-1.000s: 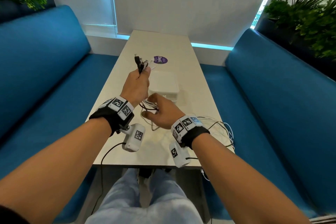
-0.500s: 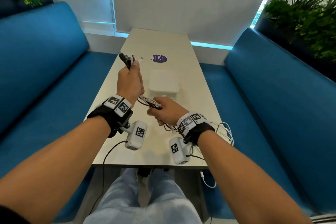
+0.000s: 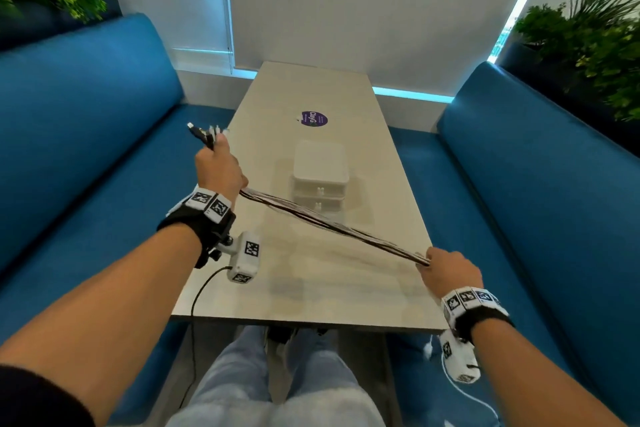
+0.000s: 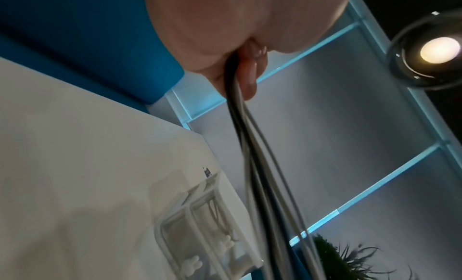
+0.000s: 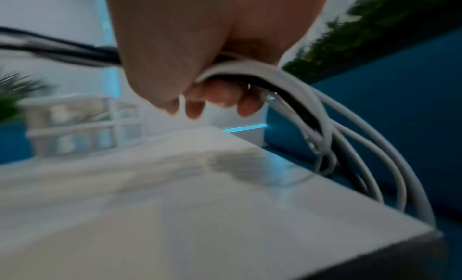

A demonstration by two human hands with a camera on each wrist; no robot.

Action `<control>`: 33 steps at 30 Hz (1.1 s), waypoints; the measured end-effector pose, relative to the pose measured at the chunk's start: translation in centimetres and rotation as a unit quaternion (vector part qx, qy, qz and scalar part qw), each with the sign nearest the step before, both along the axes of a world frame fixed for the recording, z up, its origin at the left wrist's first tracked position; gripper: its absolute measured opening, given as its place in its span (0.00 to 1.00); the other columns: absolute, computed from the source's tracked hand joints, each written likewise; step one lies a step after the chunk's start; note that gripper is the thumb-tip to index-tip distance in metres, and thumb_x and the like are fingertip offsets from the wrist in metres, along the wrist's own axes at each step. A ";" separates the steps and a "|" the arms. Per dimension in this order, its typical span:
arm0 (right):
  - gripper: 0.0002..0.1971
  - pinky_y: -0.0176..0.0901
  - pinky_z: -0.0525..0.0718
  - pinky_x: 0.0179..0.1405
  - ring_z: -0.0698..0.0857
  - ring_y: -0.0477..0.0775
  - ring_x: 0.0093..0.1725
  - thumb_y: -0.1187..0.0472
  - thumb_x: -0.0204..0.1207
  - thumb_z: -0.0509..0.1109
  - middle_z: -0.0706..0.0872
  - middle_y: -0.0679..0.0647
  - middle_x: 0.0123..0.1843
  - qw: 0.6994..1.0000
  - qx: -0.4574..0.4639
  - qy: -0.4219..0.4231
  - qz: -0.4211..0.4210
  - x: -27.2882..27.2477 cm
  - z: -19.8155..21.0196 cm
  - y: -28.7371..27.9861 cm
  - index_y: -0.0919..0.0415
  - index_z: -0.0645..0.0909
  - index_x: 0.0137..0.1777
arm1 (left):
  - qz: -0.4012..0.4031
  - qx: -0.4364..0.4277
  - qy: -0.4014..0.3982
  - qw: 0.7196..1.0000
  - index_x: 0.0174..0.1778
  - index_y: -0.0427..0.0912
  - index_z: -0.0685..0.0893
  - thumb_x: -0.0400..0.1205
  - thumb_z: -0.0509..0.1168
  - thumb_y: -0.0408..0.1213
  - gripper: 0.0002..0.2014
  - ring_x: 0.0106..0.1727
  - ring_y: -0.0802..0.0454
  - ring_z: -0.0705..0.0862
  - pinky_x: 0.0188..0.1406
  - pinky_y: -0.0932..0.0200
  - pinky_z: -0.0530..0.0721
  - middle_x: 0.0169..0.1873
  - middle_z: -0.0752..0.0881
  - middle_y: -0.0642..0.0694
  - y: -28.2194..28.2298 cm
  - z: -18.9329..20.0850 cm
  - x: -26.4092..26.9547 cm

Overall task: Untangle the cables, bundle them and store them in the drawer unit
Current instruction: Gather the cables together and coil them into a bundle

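A bunch of black and white cables (image 3: 332, 224) runs taut above the table between my two hands. My left hand (image 3: 219, 168) grips it near the plug ends (image 3: 206, 133), which stick out past the fist at the table's left edge. My right hand (image 3: 448, 272) grips the same bunch near the table's right front corner; the loose white tails (image 5: 350, 146) loop down past that edge. In the left wrist view the cables (image 4: 252, 146) leave my fist downward. The white drawer unit (image 3: 320, 180) stands mid-table, both drawers pushed in.
The pale table (image 3: 311, 288) sits between two blue benches (image 3: 86, 149), and a purple round sticker (image 3: 314, 118) lies beyond the drawer unit. Plants (image 3: 595, 42) stand behind both benches. A thin black wire hangs from my left wrist camera. My knees are under the table's near edge.
My hands have drawn apart: the right slid along the bunch toward the right front corner, the left moved left and away. The cables went from slack loops to a straight stretched line.
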State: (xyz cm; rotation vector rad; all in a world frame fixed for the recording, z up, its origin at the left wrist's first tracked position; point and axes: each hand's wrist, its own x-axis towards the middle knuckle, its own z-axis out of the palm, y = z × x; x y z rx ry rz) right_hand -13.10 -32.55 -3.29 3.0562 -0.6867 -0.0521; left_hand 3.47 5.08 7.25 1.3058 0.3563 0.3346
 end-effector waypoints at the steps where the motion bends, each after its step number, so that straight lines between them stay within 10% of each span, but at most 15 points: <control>1: 0.13 0.45 0.82 0.36 0.82 0.56 0.35 0.45 0.77 0.59 0.81 0.52 0.37 1.000 0.009 0.000 -0.024 -0.3 -0.2 -0.9 0.53 0.76 0.40 | 0.012 0.012 -0.004 1.000 0.37 0.44 0.75 0.86 0.61 0.51 0.16 0.20 0.51 0.68 0.20 0.63 0.66 0.23 0.71 0.49 0.0 0.3 0.0; 7: 0.12 0.44 0.77 0.36 0.81 0.56 0.36 0.45 0.79 0.59 0.81 0.51 0.38 0.994 0.008 0.018 -0.104 -3.4 -2.2 -5.7 0.50 0.75 0.41 | 0.059 0.032 0.002 0.998 0.34 0.47 0.74 0.81 0.61 0.55 0.17 0.25 0.49 0.69 0.28 0.57 0.67 0.24 0.71 0.50 1.5 0.8 1.6; 12: 0.07 0.51 0.78 0.54 0.82 0.55 0.39 0.51 0.80 0.60 0.83 0.48 0.37 0.989 -0.009 0.079 -0.126 -5.5 -3.7 -7.7 0.49 0.79 0.45 | 0.077 0.049 0.019 0.996 0.43 0.39 0.81 0.77 0.61 0.58 0.22 0.30 0.48 0.73 0.35 0.50 0.70 0.26 0.75 0.50 2.0 -0.9 2.1; 17: 0.10 0.46 0.85 0.36 0.84 0.60 0.35 0.54 0.79 0.64 0.85 0.58 0.37 0.974 0.138 0.002 -0.181 -5.2 -3.4 -7.6 0.57 0.82 0.40 | 0.027 0.160 -0.004 0.987 0.51 0.39 0.84 0.78 0.57 0.62 0.28 0.38 0.45 0.78 0.40 0.46 0.78 0.33 0.79 0.47 1.3 -1.0 1.7; 21: 0.11 0.43 0.82 0.32 0.84 0.58 0.34 0.51 0.74 0.67 0.85 0.57 0.36 0.962 0.166 -0.010 -0.219 -5.2 -2.5 -7.6 0.59 0.80 0.39 | -0.043 0.391 -0.029 0.919 0.59 0.33 0.83 0.89 0.53 0.52 0.24 0.48 0.33 0.82 0.45 0.46 0.76 0.46 0.84 0.32 1.4 -0.8 0.4; 25: 0.12 0.42 0.73 0.28 0.82 0.56 0.38 0.54 0.77 0.70 0.82 0.58 0.44 0.952 0.234 -0.019 -0.197 -5.1 -2.7 -7.9 0.58 0.72 0.53 | -0.128 0.548 -0.037 0.826 0.51 0.38 0.77 0.90 0.50 0.53 0.21 0.34 0.35 0.79 0.34 0.48 0.76 0.37 0.82 0.33 1.0 -1.4 -1.4; 28: 0.14 0.45 0.77 0.36 0.82 0.57 0.41 0.63 0.77 0.69 0.82 0.61 0.48 0.948 0.246 -0.027 -0.198 -5.2 -3.3 -8.3 0.59 0.67 0.56 | -0.125 0.567 -0.041 0.813 0.49 0.39 0.75 0.90 0.49 0.53 0.20 0.30 0.38 0.77 0.32 0.48 0.74 0.33 0.78 0.36 1.3 -1.1 -1.7; 33: 0.23 0.42 0.76 0.28 0.82 0.55 0.35 0.39 0.69 0.76 0.83 0.54 0.37 0.973 0.136 -0.014 -0.187 -5.6 -2.8 -7.8 0.58 0.74 0.41 | -0.118 0.574 -0.047 0.809 0.48 0.39 0.73 0.90 0.49 0.51 0.18 0.29 0.40 0.76 0.29 0.50 0.72 0.31 0.77 0.38 1.1 -0.2 -1.7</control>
